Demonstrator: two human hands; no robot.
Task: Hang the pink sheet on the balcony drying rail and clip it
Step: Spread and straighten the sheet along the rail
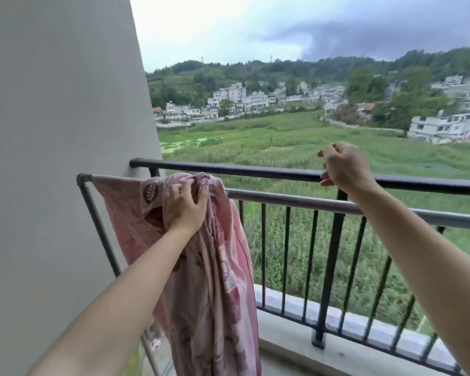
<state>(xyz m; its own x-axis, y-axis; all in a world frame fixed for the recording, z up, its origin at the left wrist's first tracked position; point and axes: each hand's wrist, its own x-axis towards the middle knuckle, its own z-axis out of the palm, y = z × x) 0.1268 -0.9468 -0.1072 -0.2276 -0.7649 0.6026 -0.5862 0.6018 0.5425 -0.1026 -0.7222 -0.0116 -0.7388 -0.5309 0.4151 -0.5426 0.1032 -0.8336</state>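
Observation:
The pink patterned sheet (220, 267) hangs bunched over the left end of the grey drying rail (296, 200), and most of it drops in a long fold toward the floor. A flat corner of it is spread along the rail toward the wall. My left hand (185, 204) grips the bunched top of the sheet on the rail. My right hand (345, 166) hovers above the rail farther right, its fingers loosely curved with nothing in them. No clip is visible.
The black balcony railing (255, 170) runs just behind the drying rail, with vertical bars below it. A grey wall (60, 104) closes the left side. The rack's slanted leg (98, 221) descends beside the wall. A concrete ledge (288, 335) lies under the railing.

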